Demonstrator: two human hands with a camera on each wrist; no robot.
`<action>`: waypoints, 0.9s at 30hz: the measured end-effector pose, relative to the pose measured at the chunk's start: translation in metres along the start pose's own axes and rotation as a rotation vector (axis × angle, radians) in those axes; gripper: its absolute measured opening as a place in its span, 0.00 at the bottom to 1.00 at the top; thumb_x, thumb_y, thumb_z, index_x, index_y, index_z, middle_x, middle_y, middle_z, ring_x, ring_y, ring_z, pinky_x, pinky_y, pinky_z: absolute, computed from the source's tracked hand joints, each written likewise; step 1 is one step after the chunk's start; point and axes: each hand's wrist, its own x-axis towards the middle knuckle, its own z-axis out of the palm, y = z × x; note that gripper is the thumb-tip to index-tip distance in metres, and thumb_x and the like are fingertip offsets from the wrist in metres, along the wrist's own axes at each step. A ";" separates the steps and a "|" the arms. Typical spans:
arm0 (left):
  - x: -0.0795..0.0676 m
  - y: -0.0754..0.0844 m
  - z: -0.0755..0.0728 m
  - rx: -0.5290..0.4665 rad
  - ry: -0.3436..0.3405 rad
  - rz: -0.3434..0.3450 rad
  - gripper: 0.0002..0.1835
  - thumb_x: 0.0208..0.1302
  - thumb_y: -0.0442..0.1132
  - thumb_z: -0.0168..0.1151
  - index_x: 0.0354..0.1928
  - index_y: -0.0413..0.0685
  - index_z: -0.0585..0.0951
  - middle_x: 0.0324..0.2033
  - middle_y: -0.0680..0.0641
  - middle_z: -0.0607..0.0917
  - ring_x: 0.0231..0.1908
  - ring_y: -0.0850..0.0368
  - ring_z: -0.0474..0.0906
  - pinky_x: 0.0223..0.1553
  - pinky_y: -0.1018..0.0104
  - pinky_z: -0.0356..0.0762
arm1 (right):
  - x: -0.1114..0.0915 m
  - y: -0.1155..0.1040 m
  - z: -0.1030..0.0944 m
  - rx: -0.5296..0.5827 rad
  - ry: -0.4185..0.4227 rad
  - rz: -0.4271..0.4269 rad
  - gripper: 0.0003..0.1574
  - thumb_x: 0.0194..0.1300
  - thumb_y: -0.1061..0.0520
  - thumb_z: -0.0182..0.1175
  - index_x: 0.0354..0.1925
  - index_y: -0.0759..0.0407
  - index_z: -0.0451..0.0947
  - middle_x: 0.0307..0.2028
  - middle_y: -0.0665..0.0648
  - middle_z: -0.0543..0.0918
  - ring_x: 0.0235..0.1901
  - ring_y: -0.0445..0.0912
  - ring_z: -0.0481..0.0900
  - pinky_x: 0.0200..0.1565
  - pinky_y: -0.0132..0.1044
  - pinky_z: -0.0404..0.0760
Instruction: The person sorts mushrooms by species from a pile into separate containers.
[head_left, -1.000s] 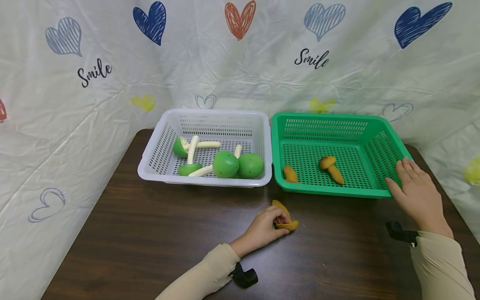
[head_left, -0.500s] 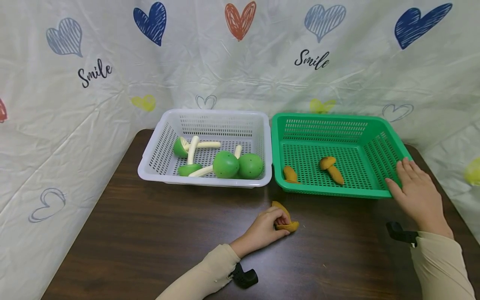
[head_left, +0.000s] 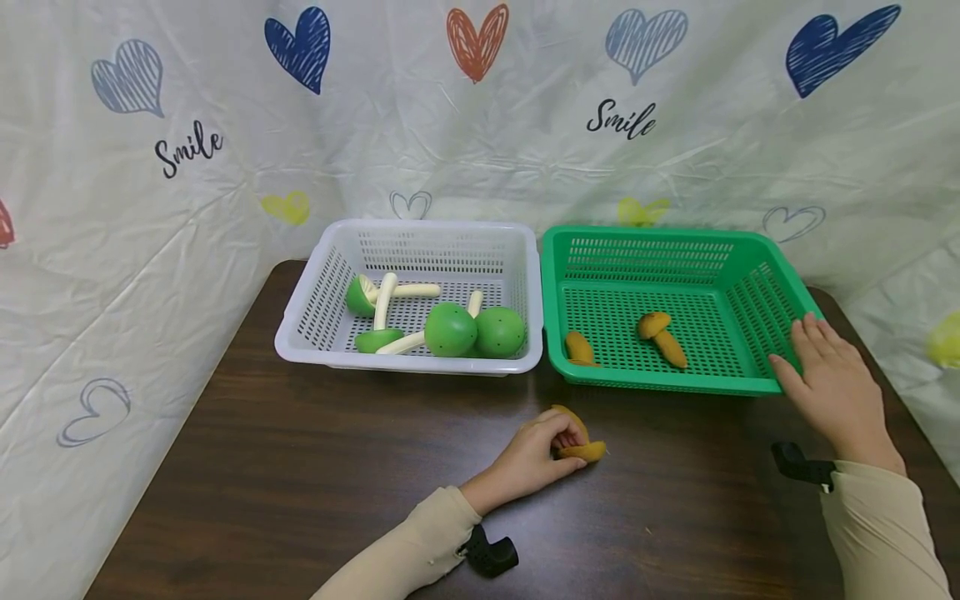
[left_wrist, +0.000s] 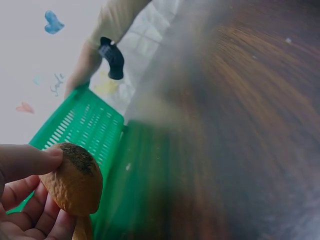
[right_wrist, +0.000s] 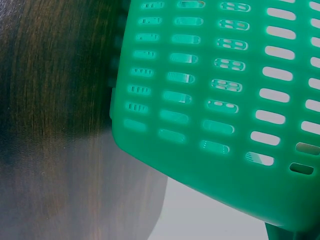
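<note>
In front of the two baskets, my left hand (head_left: 528, 454) pinches a toy brown mushroom (head_left: 588, 452) low over the table. The left wrist view shows its cap (left_wrist: 75, 185) closer, wrinkled and with a dark patch, thumb on one side and fingers curled beneath. Part of the stem is hidden by the hand. My right hand (head_left: 843, 400) rests with straight fingers on the right rim of the green basket (head_left: 675, 385). Inside that basket lie a brown mushroom (head_left: 663, 337) and, partly hidden by the front wall, another brown piece (head_left: 579, 348).
Left of the green basket, rim to rim, stands a white basket (head_left: 420, 365) holding several green-capped mushrooms (head_left: 450, 329) with pale stems. Both stand at the back of the dark wooden table (head_left: 300, 483). A white cloth with hearts (head_left: 480, 150) hangs behind.
My left hand and the mushroom have shifted slightly to the right, and the mushroom has turned a little. My right hand stays at the green basket's rim.
</note>
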 end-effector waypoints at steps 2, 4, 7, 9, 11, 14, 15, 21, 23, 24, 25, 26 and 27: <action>0.001 0.003 -0.001 -0.024 0.006 -0.003 0.11 0.53 0.30 0.70 0.36 0.42 0.77 0.35 0.49 0.78 0.35 0.65 0.74 0.38 0.80 0.74 | 0.000 0.000 0.000 -0.002 -0.001 0.000 0.42 0.74 0.46 0.37 0.67 0.80 0.45 0.68 0.77 0.46 0.71 0.61 0.37 0.68 0.51 0.35; 0.002 0.005 -0.004 -0.052 0.008 -0.017 0.11 0.53 0.29 0.70 0.36 0.42 0.77 0.36 0.48 0.78 0.36 0.66 0.73 0.38 0.79 0.74 | 0.000 0.000 0.000 -0.005 -0.003 0.001 0.42 0.74 0.46 0.37 0.67 0.80 0.45 0.68 0.77 0.46 0.71 0.61 0.36 0.69 0.51 0.35; 0.004 0.010 -0.007 -0.121 0.005 -0.055 0.11 0.53 0.29 0.69 0.37 0.40 0.77 0.36 0.47 0.78 0.36 0.67 0.73 0.39 0.76 0.77 | 0.000 0.000 0.001 -0.005 -0.003 0.001 0.42 0.74 0.46 0.37 0.67 0.80 0.45 0.68 0.77 0.46 0.71 0.61 0.36 0.69 0.51 0.34; 0.005 0.012 -0.010 -0.187 0.001 -0.083 0.11 0.53 0.28 0.69 0.37 0.39 0.77 0.37 0.45 0.79 0.36 0.68 0.73 0.39 0.73 0.78 | 0.000 0.000 0.001 -0.004 -0.001 0.001 0.42 0.74 0.46 0.37 0.67 0.80 0.45 0.68 0.77 0.46 0.71 0.61 0.36 0.69 0.50 0.33; 0.007 0.014 -0.012 -0.265 -0.002 -0.106 0.11 0.53 0.26 0.68 0.38 0.36 0.77 0.38 0.43 0.79 0.35 0.68 0.73 0.39 0.72 0.78 | 0.000 0.000 0.001 -0.002 0.002 0.001 0.42 0.74 0.46 0.38 0.67 0.80 0.45 0.68 0.77 0.46 0.71 0.61 0.37 0.69 0.50 0.33; 0.009 0.017 -0.015 -0.370 -0.003 -0.128 0.11 0.53 0.24 0.67 0.38 0.32 0.76 0.38 0.39 0.80 0.34 0.68 0.73 0.39 0.75 0.77 | 0.000 0.000 0.001 -0.003 0.004 0.001 0.41 0.74 0.46 0.38 0.67 0.80 0.46 0.68 0.77 0.46 0.71 0.60 0.37 0.69 0.50 0.34; 0.010 0.018 -0.016 -0.398 -0.001 -0.134 0.11 0.53 0.24 0.67 0.38 0.31 0.76 0.39 0.39 0.80 0.34 0.68 0.73 0.38 0.76 0.76 | 0.000 0.000 0.001 -0.003 0.005 0.000 0.41 0.74 0.46 0.38 0.67 0.80 0.46 0.68 0.77 0.46 0.71 0.60 0.37 0.69 0.50 0.34; 0.015 0.026 -0.023 -0.462 0.009 -0.135 0.12 0.53 0.22 0.66 0.39 0.30 0.75 0.39 0.37 0.80 0.34 0.69 0.74 0.38 0.77 0.76 | 0.000 -0.001 0.000 -0.008 0.003 -0.001 0.42 0.74 0.46 0.37 0.67 0.81 0.46 0.68 0.77 0.46 0.71 0.61 0.37 0.69 0.51 0.34; 0.017 0.030 -0.025 -0.468 0.013 -0.127 0.12 0.53 0.22 0.66 0.39 0.30 0.75 0.39 0.37 0.79 0.34 0.69 0.74 0.39 0.77 0.76 | 0.000 -0.001 -0.001 -0.009 0.003 -0.002 0.42 0.74 0.46 0.37 0.67 0.81 0.46 0.68 0.77 0.46 0.71 0.61 0.37 0.68 0.52 0.35; 0.018 0.032 -0.027 -0.474 0.015 -0.123 0.12 0.53 0.22 0.65 0.40 0.30 0.75 0.39 0.37 0.79 0.35 0.69 0.74 0.39 0.76 0.76 | 0.000 -0.001 -0.001 -0.008 0.004 -0.002 0.42 0.74 0.46 0.37 0.67 0.81 0.46 0.68 0.77 0.46 0.71 0.61 0.37 0.68 0.52 0.35; 0.019 0.034 -0.028 -0.480 0.020 -0.119 0.12 0.54 0.23 0.65 0.40 0.30 0.75 0.40 0.37 0.79 0.35 0.69 0.74 0.40 0.76 0.76 | 0.000 -0.002 -0.001 -0.007 0.006 -0.002 0.42 0.74 0.46 0.38 0.66 0.81 0.46 0.67 0.77 0.46 0.71 0.61 0.37 0.68 0.52 0.35; 0.019 0.035 -0.029 -0.487 0.024 -0.118 0.12 0.54 0.23 0.65 0.40 0.30 0.75 0.40 0.37 0.79 0.35 0.69 0.74 0.40 0.76 0.76 | 0.000 -0.002 -0.001 -0.007 0.008 -0.003 0.42 0.74 0.46 0.38 0.66 0.81 0.46 0.67 0.77 0.47 0.71 0.61 0.38 0.68 0.52 0.35; 0.020 0.037 -0.030 -0.493 0.029 -0.119 0.12 0.54 0.23 0.65 0.40 0.30 0.75 0.40 0.37 0.79 0.35 0.69 0.74 0.40 0.76 0.76 | 0.000 -0.002 -0.001 -0.007 0.009 -0.004 0.41 0.74 0.46 0.38 0.66 0.81 0.47 0.67 0.77 0.47 0.71 0.61 0.38 0.68 0.52 0.36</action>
